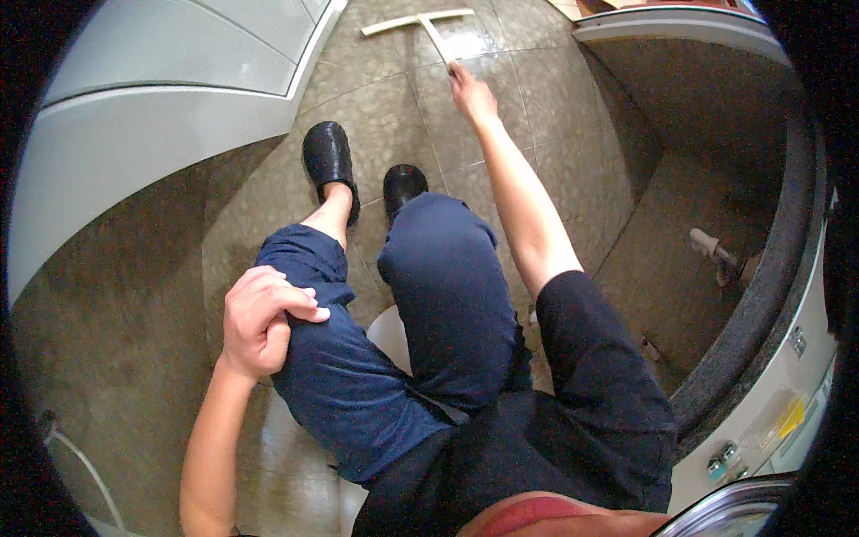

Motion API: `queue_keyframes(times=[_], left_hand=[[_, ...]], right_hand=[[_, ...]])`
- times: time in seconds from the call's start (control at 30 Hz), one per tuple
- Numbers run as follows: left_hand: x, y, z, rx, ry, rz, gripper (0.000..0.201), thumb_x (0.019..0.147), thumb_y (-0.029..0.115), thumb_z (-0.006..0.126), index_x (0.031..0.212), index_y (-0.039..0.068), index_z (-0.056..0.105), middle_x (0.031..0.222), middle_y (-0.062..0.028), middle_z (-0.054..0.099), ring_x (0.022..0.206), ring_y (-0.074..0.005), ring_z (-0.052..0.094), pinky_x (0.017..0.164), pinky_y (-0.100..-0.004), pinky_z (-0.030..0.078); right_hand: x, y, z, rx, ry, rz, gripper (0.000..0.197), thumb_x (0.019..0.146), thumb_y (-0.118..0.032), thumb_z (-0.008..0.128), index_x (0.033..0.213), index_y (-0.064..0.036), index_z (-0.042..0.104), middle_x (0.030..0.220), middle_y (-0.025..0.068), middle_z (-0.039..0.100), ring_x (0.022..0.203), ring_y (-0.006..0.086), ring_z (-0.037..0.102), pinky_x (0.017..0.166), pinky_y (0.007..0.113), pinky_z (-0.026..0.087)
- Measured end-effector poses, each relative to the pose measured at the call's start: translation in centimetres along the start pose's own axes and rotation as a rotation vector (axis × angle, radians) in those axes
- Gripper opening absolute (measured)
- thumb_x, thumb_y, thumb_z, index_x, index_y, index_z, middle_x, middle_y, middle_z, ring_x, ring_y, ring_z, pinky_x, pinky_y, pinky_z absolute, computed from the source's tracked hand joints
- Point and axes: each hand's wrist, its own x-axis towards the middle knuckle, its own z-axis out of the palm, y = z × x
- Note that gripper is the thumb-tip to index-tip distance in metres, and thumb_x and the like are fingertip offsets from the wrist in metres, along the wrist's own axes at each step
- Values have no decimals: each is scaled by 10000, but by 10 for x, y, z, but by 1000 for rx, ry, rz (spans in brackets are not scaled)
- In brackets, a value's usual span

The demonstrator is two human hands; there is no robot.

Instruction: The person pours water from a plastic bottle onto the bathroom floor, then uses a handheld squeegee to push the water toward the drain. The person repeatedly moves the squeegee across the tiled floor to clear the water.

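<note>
My right arm reaches far forward, and my right hand (472,92) is closed around the handle end of a white T-shaped squeegee (434,38). Its wide head lies along the tiled floor at the far side. On my left thigh, just above the knee, rests my left hand (259,315) with nothing in it. Its fingers are bent loosely, with the thumb apart from them, against the dark blue trousers (331,385).
Black clogs (328,154) are on my feet, and a white seat (390,338) shows between my legs. A white panelled unit (179,116) rises at the left. At the right, a dark-edged counter (761,331) curves past a white pipe fitting (707,242). A pale hose (89,470) lies lower left.
</note>
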Motion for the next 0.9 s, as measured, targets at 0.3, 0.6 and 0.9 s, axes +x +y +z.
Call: queue_keyframes(times=[0.3, 0.6, 0.9], left_hand=[[-1, -8, -1, -11, -18, 48, 293, 618, 45, 413, 859, 86, 574, 722, -2, 692, 715, -224, 594, 814, -387, 428], [-5, -16, 0, -67, 54, -2, 453, 626, 0, 386, 1058, 28, 519, 730, -78, 688, 780, -222, 653, 850, -343, 441], [-15, -22, 4, -256, 94, -71, 572, 652, -41, 359, 1221, -8, 414, 739, -111, 685, 758, -232, 656, 849, -336, 467]], right_hand=[[-264, 212, 57, -76, 55, -4, 321, 898, -246, 512, 1218, -259, 484, 842, 120, 602, 780, 330, 605, 630, 454, 489], [-318, 160, 21, 130, 48, 206, 387, 898, -229, 509, 1279, -259, 447, 944, 174, 643, 844, 364, 626, 705, 454, 500], [-83, 51, 11, 328, 24, 15, 383, 901, -305, 503, 1280, -252, 484, 817, 118, 678, 691, 226, 654, 665, 379, 496]])
